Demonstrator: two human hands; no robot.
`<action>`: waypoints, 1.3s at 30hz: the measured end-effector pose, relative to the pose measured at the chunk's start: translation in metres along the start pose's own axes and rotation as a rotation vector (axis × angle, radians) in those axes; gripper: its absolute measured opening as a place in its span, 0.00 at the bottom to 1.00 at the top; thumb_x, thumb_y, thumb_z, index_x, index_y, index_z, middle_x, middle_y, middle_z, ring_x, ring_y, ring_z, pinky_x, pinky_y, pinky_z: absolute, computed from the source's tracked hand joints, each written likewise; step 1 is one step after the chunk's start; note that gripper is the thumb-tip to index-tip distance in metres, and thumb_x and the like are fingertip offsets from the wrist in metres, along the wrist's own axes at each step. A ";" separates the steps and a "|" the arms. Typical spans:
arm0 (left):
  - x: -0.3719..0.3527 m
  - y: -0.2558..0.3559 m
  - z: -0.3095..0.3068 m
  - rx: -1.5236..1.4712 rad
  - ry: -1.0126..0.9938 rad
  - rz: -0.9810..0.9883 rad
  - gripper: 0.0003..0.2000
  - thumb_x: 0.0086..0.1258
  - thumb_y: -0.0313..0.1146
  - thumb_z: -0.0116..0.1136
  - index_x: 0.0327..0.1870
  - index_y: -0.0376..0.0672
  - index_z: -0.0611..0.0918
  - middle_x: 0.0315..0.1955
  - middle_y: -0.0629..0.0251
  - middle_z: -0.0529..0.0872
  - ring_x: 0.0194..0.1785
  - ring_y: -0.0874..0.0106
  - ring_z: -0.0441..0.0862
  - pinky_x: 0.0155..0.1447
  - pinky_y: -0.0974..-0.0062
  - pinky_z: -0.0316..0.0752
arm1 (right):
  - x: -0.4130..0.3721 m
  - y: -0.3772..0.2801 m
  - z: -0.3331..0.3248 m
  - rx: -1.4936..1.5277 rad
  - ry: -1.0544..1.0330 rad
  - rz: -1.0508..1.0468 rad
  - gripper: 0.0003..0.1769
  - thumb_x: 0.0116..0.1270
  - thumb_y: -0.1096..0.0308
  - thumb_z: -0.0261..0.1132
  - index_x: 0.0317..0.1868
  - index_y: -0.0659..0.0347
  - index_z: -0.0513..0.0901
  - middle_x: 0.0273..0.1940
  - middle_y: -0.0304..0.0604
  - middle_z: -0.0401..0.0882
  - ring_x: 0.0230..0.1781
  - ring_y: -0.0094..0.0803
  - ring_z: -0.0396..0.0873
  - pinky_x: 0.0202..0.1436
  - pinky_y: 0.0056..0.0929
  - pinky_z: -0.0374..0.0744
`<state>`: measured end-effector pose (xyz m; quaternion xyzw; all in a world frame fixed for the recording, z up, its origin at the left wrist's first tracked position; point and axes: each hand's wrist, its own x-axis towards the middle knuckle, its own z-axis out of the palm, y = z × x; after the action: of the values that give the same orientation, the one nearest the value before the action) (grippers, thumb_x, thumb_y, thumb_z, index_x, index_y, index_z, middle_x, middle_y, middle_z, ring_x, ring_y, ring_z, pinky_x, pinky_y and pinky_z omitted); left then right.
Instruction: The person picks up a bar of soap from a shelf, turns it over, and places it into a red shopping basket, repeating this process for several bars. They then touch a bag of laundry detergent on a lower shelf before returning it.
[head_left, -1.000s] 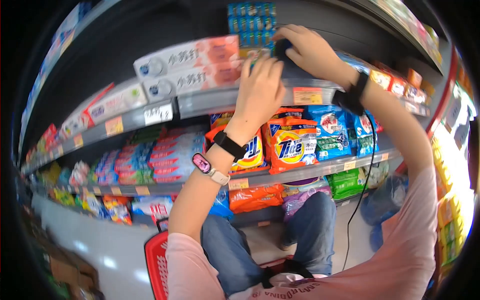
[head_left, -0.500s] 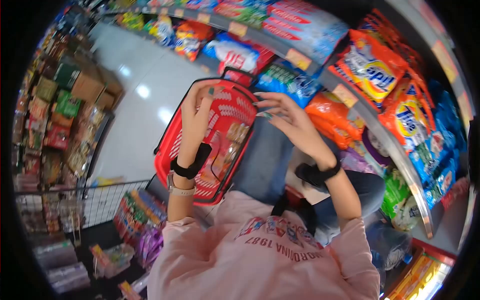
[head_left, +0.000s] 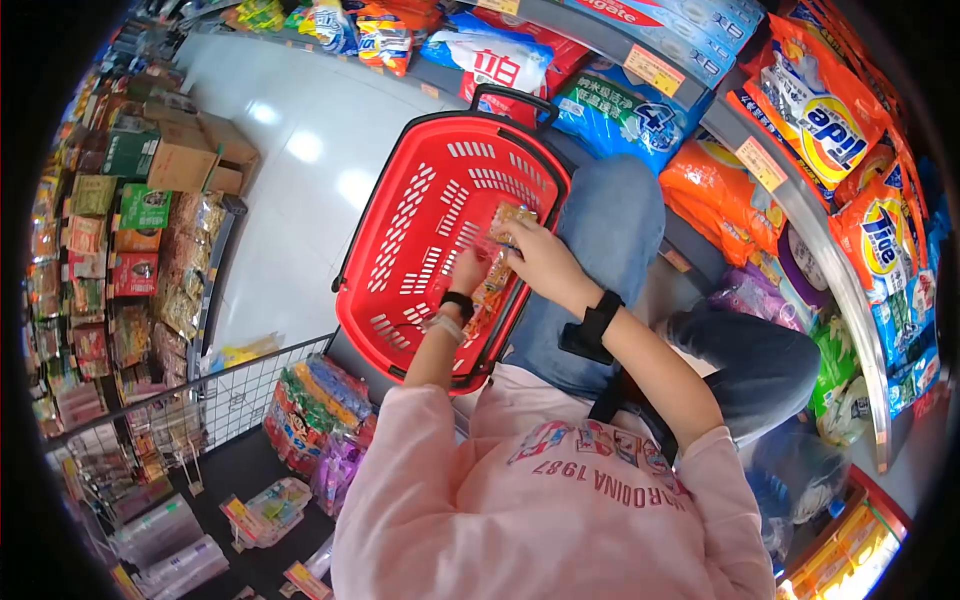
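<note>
A red shopping basket [head_left: 425, 190] with slotted walls and a black rim stands by my knee, tilted in view. My right hand [head_left: 550, 265] reaches over its right rim, fingers closed on a clear plastic packet of orange-brown snacks [head_left: 514, 218]. Deeper inside the basket, my left hand [head_left: 467, 275] is smeared by motion, its fingers right at the packet's wrapper. More orange-coloured packaging [head_left: 483, 318] lies below the hands along the basket's right wall.
Detergent bags [head_left: 825, 140] fill the curved shelf at right, with Colgate boxes [head_left: 660, 25] further up. Across the tiled floor [head_left: 290, 190], cartons [head_left: 180, 160] and packaged goods line another shelf. A wire rack [head_left: 240, 395] stands at lower left.
Both hands have come down from above the basket into it, and my right hand has taken hold of the packet. The view has shifted, showing more of the basket.
</note>
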<state>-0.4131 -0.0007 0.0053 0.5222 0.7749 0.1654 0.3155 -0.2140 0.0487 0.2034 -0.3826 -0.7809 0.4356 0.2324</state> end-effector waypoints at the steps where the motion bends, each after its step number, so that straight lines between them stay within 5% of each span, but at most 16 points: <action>1: 0.005 -0.009 0.021 0.002 -0.010 0.003 0.13 0.60 0.34 0.59 0.41 0.34 0.79 0.33 0.52 0.85 0.38 0.57 0.84 0.43 0.64 0.77 | 0.000 0.002 0.003 -0.035 0.028 -0.030 0.17 0.58 0.76 0.56 0.50 0.63 0.74 0.44 0.53 0.76 0.44 0.44 0.77 0.47 0.34 0.76; 4: 0.023 -0.067 0.097 0.042 0.057 0.030 0.18 0.62 0.41 0.57 0.44 0.34 0.78 0.34 0.49 0.85 0.40 0.52 0.83 0.44 0.61 0.76 | -0.002 -0.015 -0.003 -0.050 -0.011 0.053 0.16 0.59 0.74 0.55 0.49 0.61 0.74 0.45 0.55 0.75 0.44 0.51 0.76 0.47 0.42 0.75; 6: 0.035 -0.111 0.154 -0.037 0.378 0.020 0.22 0.62 0.46 0.54 0.47 0.34 0.76 0.34 0.46 0.84 0.40 0.51 0.82 0.44 0.59 0.76 | -0.004 -0.017 -0.001 -0.020 0.118 0.044 0.15 0.60 0.74 0.55 0.49 0.61 0.74 0.45 0.54 0.74 0.44 0.50 0.76 0.47 0.42 0.75; 12: 0.007 -0.060 0.099 0.062 0.081 -0.046 0.22 0.62 0.46 0.54 0.46 0.34 0.77 0.33 0.47 0.84 0.39 0.52 0.82 0.43 0.59 0.76 | -0.004 -0.024 -0.011 0.153 0.242 -0.004 0.14 0.61 0.77 0.55 0.48 0.61 0.73 0.41 0.51 0.73 0.39 0.45 0.77 0.43 0.38 0.76; 24: -0.001 -0.063 0.094 0.079 -0.007 -0.041 0.21 0.61 0.47 0.55 0.43 0.36 0.79 0.29 0.49 0.84 0.37 0.52 0.83 0.41 0.59 0.77 | -0.005 -0.023 -0.004 0.050 0.208 -0.004 0.13 0.62 0.75 0.55 0.47 0.62 0.72 0.45 0.50 0.73 0.42 0.48 0.77 0.45 0.38 0.77; 35: 0.011 -0.066 0.089 0.088 -0.062 0.008 0.20 0.61 0.48 0.55 0.41 0.37 0.81 0.27 0.51 0.84 0.35 0.53 0.83 0.39 0.59 0.77 | -0.006 -0.018 -0.002 -0.017 0.112 0.012 0.08 0.62 0.71 0.56 0.41 0.62 0.72 0.37 0.48 0.74 0.38 0.44 0.77 0.40 0.38 0.78; 39: 0.021 -0.078 0.083 0.019 -0.070 0.095 0.20 0.60 0.48 0.55 0.40 0.38 0.82 0.26 0.52 0.84 0.34 0.54 0.83 0.39 0.59 0.77 | -0.006 -0.019 -0.006 0.027 0.127 0.027 0.12 0.62 0.71 0.56 0.46 0.62 0.71 0.40 0.50 0.74 0.41 0.46 0.76 0.41 0.38 0.78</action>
<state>-0.4180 -0.0186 -0.1088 0.5667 0.7394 0.1544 0.3290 -0.2142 0.0405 0.2227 -0.4169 -0.7532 0.4242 0.2808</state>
